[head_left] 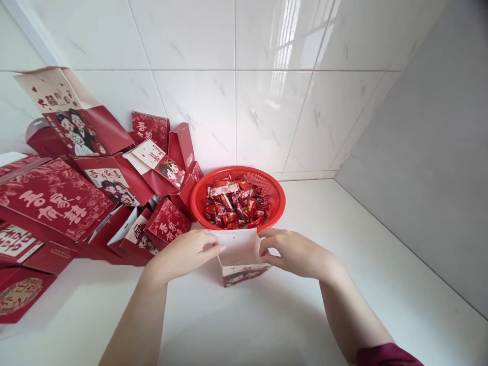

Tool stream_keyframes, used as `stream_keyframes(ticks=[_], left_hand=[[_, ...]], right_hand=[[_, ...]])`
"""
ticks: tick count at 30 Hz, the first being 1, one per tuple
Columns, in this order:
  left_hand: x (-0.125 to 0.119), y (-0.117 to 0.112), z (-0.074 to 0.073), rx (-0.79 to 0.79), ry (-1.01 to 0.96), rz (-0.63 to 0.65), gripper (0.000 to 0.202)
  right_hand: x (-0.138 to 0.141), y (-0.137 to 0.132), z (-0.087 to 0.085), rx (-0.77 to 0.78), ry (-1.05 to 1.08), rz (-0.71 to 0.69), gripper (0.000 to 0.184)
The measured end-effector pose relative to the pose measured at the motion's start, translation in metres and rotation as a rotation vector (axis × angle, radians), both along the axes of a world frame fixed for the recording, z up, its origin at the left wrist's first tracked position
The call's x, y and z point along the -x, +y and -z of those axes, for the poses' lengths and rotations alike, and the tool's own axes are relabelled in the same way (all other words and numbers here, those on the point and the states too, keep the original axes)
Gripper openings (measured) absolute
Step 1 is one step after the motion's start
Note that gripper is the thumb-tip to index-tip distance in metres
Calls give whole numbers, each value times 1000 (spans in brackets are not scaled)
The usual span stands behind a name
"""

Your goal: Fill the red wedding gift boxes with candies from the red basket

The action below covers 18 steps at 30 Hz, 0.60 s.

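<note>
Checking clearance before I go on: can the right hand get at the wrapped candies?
Probably yes: the red basket sits just beyond the right hand, with the wrapped candies uncovered. That hand is at the open box, though, so it would likely have to leave it first.

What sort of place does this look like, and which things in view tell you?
Probably a kitchen or similar tiled room indoors: glossy marble-patterned tiles cover the wall, a smooth white surface meets it like a countertop, and a red basket stands on it.

White marbled wall tiles [198, 35], bright window reflection [284, 40]; grey side wall [427, 132]; white countertop [373, 244].
</note>
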State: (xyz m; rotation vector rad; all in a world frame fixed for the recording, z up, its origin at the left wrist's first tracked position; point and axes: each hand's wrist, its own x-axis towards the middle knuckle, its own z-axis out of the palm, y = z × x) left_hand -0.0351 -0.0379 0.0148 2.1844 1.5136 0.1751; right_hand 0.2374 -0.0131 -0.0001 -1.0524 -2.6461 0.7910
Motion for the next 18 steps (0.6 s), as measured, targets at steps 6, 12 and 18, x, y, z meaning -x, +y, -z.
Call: stream_keyframes(ticks=[6,12,18], left_hand=[[-5,-1,-2,-21,-66,73,38],[-6,-3,-3,18,-38,131,47],[-5,-12,-7,31,-31,199,46]], right_hand=[[-2,2,-1,-4,136,57,14],[-14,20,1,-134,340,191,18],[-13,66,25,-167,163,353,23]])
